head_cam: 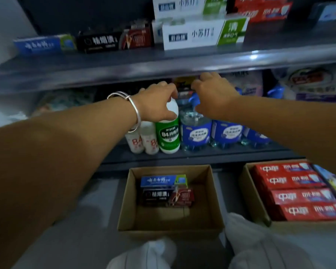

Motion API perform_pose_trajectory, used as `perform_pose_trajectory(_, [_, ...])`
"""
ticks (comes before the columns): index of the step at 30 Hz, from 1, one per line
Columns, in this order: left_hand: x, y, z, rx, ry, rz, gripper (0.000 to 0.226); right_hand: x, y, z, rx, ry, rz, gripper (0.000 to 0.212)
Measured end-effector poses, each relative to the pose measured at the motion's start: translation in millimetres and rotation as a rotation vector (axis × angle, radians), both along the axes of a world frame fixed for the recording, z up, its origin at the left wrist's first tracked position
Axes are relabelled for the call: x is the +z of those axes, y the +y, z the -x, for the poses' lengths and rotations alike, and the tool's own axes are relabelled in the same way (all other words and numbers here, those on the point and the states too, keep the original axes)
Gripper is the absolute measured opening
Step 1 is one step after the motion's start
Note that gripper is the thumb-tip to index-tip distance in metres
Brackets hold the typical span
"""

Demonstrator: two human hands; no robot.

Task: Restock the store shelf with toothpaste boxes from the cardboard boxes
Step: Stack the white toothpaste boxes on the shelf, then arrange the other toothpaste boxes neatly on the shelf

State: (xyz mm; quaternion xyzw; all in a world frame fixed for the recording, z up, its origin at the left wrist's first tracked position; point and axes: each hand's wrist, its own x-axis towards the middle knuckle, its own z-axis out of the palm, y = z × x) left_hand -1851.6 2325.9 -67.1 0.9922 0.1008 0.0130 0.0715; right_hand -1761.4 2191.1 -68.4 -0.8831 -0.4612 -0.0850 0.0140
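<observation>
Head view: you're curling your left hand (159, 101) fingers round the green bottle (168, 133); right hand's (213, 95) grip unclear. Toothpaste boxes (167, 191) are looking light, stiff; pinch their long sides.

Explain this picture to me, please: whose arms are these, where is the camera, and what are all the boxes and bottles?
No machine here: a person wears a camera on the head, looking forward and down, so you see their own two arms. The left hand, with a bracelet at the wrist, grips the white cap of a green-labelled bottle on the lower shelf. The right hand reaches over blue bottles beside it; whether it holds anything is unclear. The upper shelf carries toothpaste boxes. On the floor a cardboard box holds a few toothpaste boxes, and a second cardboard box to the right is packed with red toothpaste boxes.
</observation>
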Motion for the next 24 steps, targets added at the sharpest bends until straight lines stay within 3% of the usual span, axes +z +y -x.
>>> perform_pose_trajectory(17, [-210, 34, 14, 0.097, 0.378, 0.145, 0.058, -210, 21, -2, 0.143, 0.286, 0.278, 0.035])
perform_pose_trajectory(24, [-260, 46, 16, 0.132, 0.5, 0.133, 0.059, -265, 36, 3, 0.217, 0.425, 0.364, 0.052])
